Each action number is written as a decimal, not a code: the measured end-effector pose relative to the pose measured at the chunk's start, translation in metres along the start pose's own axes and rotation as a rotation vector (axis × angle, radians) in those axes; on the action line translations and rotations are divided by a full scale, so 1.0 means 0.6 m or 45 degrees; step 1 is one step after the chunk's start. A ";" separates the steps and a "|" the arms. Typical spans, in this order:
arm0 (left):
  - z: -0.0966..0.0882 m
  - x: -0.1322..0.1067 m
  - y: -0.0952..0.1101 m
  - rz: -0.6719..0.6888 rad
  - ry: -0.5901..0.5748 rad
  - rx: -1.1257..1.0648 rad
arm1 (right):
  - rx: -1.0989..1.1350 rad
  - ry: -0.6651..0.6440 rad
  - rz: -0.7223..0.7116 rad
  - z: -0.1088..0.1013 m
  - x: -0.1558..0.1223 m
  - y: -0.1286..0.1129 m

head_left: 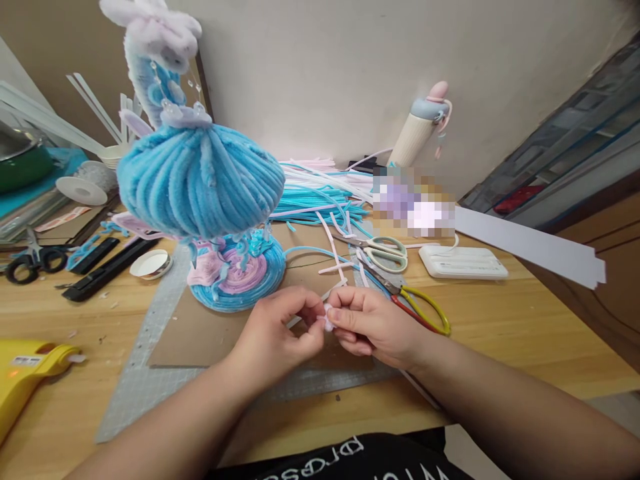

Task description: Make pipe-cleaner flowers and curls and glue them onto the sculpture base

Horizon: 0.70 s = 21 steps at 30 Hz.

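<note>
Both my hands meet over the brown cardboard sheet (200, 337) near the table's front. My left hand (280, 333) and my right hand (370, 327) are closed in a pinch on a small pale pink pipe-cleaner piece (329, 325) held between the fingertips. A thin pink stem runs up from it toward the loose pipe cleaners. Just behind my left hand stands a tall blue pipe-cleaner figure (200, 177) with a wide ribbed skirt and a round blue and pink coiled base (240, 277).
Loose blue and pink pipe cleaners (320, 197) lie at the back. Pale green scissors (387, 252), yellow-handled pliers (425, 313) and a white box (463, 261) sit to the right. Black scissors (30, 260), a tape roll (150, 264) and a yellow glue gun (25, 380) are left. A grey cutting mat (150, 347) lies beneath.
</note>
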State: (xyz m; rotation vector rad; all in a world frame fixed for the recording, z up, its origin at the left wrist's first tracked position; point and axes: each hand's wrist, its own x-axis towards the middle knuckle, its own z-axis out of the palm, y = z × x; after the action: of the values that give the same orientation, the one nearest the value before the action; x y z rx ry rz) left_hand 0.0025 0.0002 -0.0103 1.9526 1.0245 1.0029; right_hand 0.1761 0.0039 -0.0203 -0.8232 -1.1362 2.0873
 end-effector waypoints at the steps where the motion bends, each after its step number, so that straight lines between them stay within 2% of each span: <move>1: 0.000 -0.001 0.000 0.002 0.007 0.002 | -0.005 0.001 -0.006 0.000 0.000 0.000; 9: 0.001 -0.003 0.000 -0.043 0.007 0.001 | -0.025 0.014 0.008 0.000 0.001 0.003; 15: 0.004 -0.007 -0.004 -0.143 0.007 -0.075 | -0.072 0.074 -0.001 0.008 0.000 0.000; 18: 0.006 -0.010 -0.005 -0.180 0.034 -0.163 | -0.146 0.142 -0.048 0.012 0.001 -0.004; 21: 0.006 -0.007 -0.004 -0.306 0.007 -0.391 | -0.265 0.189 -0.122 0.010 0.002 -0.007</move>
State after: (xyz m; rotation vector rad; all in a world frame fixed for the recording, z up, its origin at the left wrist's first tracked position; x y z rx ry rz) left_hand 0.0030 -0.0029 -0.0151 1.5400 1.0142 0.9662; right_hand 0.1714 0.0039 -0.0143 -0.9836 -1.2996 1.8188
